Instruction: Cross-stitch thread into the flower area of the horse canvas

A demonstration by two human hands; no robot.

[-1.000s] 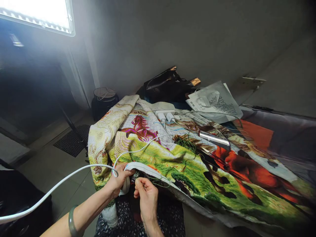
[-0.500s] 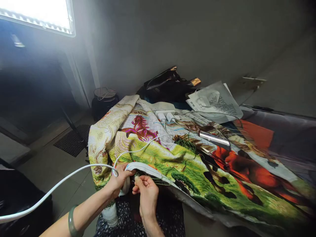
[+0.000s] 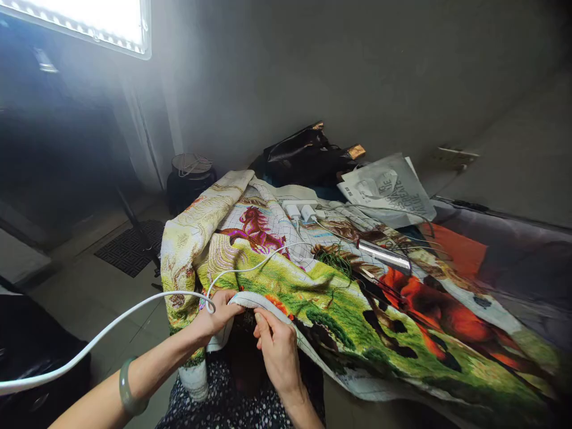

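Left hand: left hand [image 3: 214,317], at 7 o'clock in the head view, fingers clenched on the folded white edge [image 3: 268,305] of the embroidered cloth [image 3: 339,298]; a green bangle [image 3: 129,393] sits on that wrist.
Right hand: right hand [image 3: 277,348], at 6 o'clock, just beside the left; fingertips [image 3: 260,317] pinched at the same white edge. Whether a needle or thread lies between them cannot be told.
Embroidered cloth: large cross-stitch piece with horses on green ground, spread over the table from centre out to 4 o'clock; its near edge is turned up at the hands, and its left end hangs down toward 8 o'clock.
White cable: white cable [image 3: 102,333] runs from the 8 o'clock edge of the view up to the left hand, loops there, then a thinner lead crosses the cloth toward the white chargers [image 3: 301,211] at 12 o'clock.
Green thread: tangle of green thread [image 3: 335,257] lies on the cloth, just right of centre.
Silver bar: silver bar [image 3: 384,255] rests on the cloth at 2 o'clock.
Black bag: black bag [image 3: 304,152] at the far end, 12 o'clock, near the wall.
Printed bag: printed bag [image 3: 388,187] beside the black bag, at 1 o'clock.
Dark pot: dark pot [image 3: 191,179] on the floor at 10 o'clock.
Light panel: light panel [image 3: 89,21] glows at 11 o'clock.
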